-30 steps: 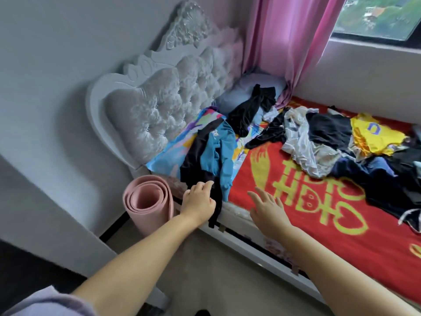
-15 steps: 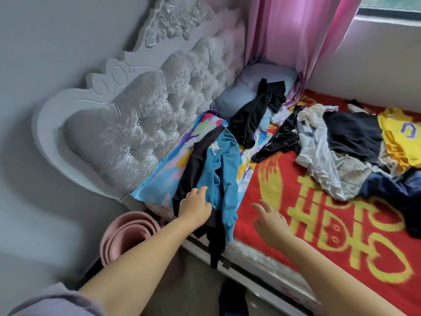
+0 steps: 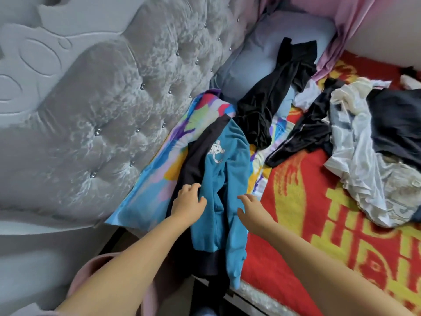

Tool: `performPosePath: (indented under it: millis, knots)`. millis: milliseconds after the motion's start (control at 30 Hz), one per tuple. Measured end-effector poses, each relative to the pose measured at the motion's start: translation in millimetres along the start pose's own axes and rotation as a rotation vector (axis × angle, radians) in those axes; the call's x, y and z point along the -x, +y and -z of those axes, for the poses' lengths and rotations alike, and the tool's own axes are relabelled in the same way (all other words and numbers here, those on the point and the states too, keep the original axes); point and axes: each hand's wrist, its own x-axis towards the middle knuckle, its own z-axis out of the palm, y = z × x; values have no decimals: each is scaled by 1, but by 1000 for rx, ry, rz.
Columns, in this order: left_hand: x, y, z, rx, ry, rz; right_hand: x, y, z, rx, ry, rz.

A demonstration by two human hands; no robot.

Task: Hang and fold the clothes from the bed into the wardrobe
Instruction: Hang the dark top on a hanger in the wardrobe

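Lying lengthwise across the near corner of the bed, the teal fleece jacket with dark navy side panels and a small white animal print [image 3: 222,192] drapes from the multicoloured patterned pillow [image 3: 159,176] down over the bed edge. The left hand [image 3: 188,204] rests on the jacket's left half, at the seam between teal and navy, fingers loosely curled and spread; no fabric is pinched between them. The right hand [image 3: 250,208] hovers at 3 o'clock of the left hand, over the jacket's right sleeve, fingers open and apart, holding nothing. Whether its fingertips touch the cloth cannot be told.

At 12 o'clock of the jacket a black crumpled garment [image 3: 273,94] lies over the pale blue pillow [image 3: 262,51]. At 2 o'clock a heap of white sheer and dark clothes [image 3: 364,160] sits on the red blanket with yellow characters [image 3: 307,224]. The grey tufted velvet headboard [image 3: 114,99] stands at 10 o'clock.
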Motion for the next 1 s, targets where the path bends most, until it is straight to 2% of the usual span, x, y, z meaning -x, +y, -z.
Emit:
performPosePath:
  millis: [100,233,300,367,467,567,633,700,833,900,1000]
  knots:
    - [-53,-15,-12,74,41,8,-57,2,-5,-71,11,-55]
    - [-115,-29,-30,135,110,48,-123,5,-10,-221,177,-222]
    - [-137,-33,-40,197,56,103,-145,2,-17,-301,212,-354]
    - [-149,-33,-50,250,-33,163,-159,-5,-27,-323,157,-454]
    - [-158,-35,-56,152,-62,218,-166,-10,-38,-212,157,-474]
    - [-163,-39,-45,198,-137,268,-164,1,-32,-331,143,-513]
    - [-162,-42,-35,264,-191,277,-157,12,-22,-400,142,-541]
    - [-154,-38,-27,398,-170,290,-148,21,-10,-454,148,-566]
    - [-113,-14,-18,676,28,249,-117,21,6,-633,187,-511]
    - [-80,0,-14,699,32,176,-94,12,8,-804,134,-493]
    - [-28,23,-15,637,-73,40,-60,-1,11,-1144,-7,-544]
